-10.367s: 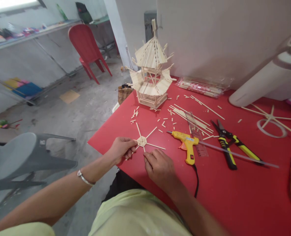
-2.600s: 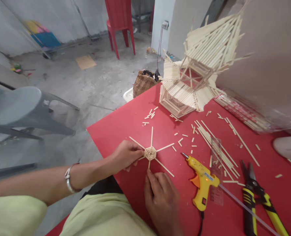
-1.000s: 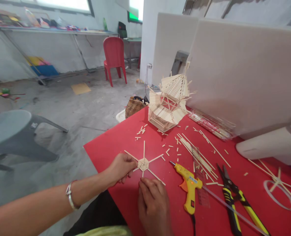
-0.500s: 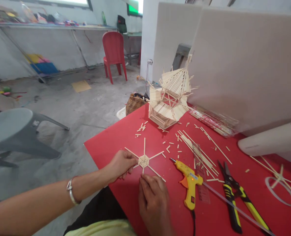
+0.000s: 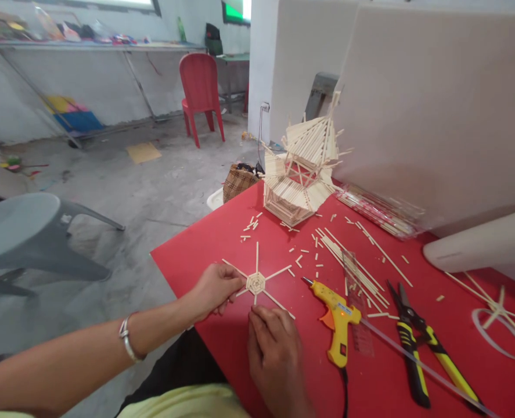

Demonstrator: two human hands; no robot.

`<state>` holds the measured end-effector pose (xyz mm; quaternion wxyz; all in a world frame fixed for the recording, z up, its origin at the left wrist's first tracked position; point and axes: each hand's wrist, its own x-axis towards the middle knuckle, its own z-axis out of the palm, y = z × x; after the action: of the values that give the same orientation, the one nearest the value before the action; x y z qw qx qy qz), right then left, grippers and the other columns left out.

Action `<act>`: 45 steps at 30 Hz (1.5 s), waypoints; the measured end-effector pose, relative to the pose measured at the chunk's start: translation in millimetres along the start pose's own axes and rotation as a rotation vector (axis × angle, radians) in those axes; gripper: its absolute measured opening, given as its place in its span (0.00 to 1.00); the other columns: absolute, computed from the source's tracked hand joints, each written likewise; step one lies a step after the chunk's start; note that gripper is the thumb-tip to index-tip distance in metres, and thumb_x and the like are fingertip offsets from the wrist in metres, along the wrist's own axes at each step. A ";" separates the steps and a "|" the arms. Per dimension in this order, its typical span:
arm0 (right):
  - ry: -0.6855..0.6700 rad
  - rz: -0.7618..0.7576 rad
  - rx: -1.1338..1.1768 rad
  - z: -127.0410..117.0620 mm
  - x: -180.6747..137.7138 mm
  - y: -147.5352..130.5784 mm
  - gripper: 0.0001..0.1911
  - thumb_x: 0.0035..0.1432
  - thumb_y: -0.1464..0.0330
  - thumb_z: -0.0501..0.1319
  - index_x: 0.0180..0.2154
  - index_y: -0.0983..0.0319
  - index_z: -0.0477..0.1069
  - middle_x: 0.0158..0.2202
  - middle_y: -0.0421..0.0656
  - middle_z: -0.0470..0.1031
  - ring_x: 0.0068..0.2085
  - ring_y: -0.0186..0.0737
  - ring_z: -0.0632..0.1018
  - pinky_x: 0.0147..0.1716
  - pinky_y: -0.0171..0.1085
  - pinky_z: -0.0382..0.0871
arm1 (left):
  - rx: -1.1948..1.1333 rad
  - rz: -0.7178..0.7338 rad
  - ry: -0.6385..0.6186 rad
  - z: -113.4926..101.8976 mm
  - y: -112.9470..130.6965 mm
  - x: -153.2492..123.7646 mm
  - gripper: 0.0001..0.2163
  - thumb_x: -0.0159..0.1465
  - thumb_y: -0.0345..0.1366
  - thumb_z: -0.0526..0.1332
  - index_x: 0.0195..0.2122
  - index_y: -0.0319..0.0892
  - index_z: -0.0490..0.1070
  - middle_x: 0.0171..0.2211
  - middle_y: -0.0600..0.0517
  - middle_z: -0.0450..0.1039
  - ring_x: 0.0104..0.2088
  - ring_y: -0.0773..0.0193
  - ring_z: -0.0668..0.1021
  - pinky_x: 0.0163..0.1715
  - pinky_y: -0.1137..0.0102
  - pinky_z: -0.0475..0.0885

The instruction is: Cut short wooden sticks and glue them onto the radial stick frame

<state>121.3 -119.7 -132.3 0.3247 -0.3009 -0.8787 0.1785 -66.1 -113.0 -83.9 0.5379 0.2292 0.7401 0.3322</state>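
A six-armed wooden stick frame (image 5: pixel 256 284) lies flat on the red tabletop, with rings of short sticks around its centre. My left hand (image 5: pixel 219 288) pinches the frame at its left side, beside the hub. At the near side, my right hand (image 5: pixel 274 342) has its fingers closed around the end of the arm that points toward me; its fingertips partly hide that end. A yellow hot glue gun (image 5: pixel 336 319) rests just right of my right hand, its nozzle toward the frame and a clear glue stick in its back.
A stick-built pagoda model (image 5: pixel 301 168) stands at the table's far corner. Loose sticks (image 5: pixel 353 267), a clear ruler (image 5: pixel 356 302), yellow-black cutters (image 5: pixel 418 337), a glue stick coil (image 5: pixel 501 335) and a white roll (image 5: pixel 475 244) lie to the right. Grey stool (image 5: pixel 17 226) at left.
Both hands keep their grip on the stick frame, nearly still. The whole view has shifted very slightly.
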 end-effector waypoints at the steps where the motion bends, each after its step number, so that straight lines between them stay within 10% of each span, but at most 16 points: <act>1: -0.005 0.000 -0.001 0.4 -0.4 0.5 0.18 0.60 0.79 0.56 0.50 0.61 0.71 0.45 0.48 0.77 0.43 0.46 0.74 0.43 0.46 0.69 | -0.008 0.003 0.007 -0.2 -1.1 0.6 0.09 0.55 0.41 0.61 0.27 0.40 0.69 0.13 0.61 0.64 0.07 0.73 0.63 0.05 0.78 0.52; 20: 0.018 0.004 -0.005 -2.1 3.2 -0.4 0.16 0.61 0.78 0.55 0.48 0.61 0.72 0.44 0.47 0.77 0.42 0.44 0.74 0.44 0.45 0.69 | -0.357 0.145 0.035 -8.5 -4.0 -6.9 0.07 0.49 0.39 0.58 0.21 0.42 0.65 0.08 0.63 0.52 0.09 0.76 0.52 0.10 0.77 0.46; 32: 0.122 -0.033 -0.009 -4.0 7.1 -1.8 0.14 0.61 0.76 0.56 0.45 0.61 0.74 0.40 0.46 0.78 0.41 0.42 0.75 0.42 0.43 0.70 | -0.083 0.193 0.038 1.9 7.8 -45.3 0.08 0.46 0.38 0.61 0.23 0.38 0.72 0.12 0.59 0.63 0.12 0.76 0.60 0.14 0.77 0.52; 38: 0.242 0.142 0.336 -16.3 3.7 -2.6 0.11 0.61 0.69 0.63 0.46 0.59 0.74 0.35 0.42 0.75 0.37 0.37 0.75 0.36 0.36 0.71 | -0.062 0.227 -0.193 20.5 -17.3 -51.7 0.12 0.53 0.43 0.63 0.27 0.37 0.75 0.18 0.54 0.72 0.12 0.74 0.63 0.13 0.76 0.56; 45: 0.128 0.415 0.593 -23.5 6.7 -5.3 0.11 0.64 0.64 0.60 0.30 0.59 0.75 0.27 0.38 0.75 0.31 0.34 0.74 0.32 0.33 0.68 | 0.075 0.485 0.002 39.5 -37.0 -51.0 0.10 0.59 0.39 0.61 0.24 0.41 0.73 0.20 0.54 0.71 0.24 0.67 0.73 0.27 0.74 0.67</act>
<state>131.0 -116.6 -109.5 0.4089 -0.3761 -0.6870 0.4685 -11.8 -163.8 -86.3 0.4329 0.4198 0.6755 0.4244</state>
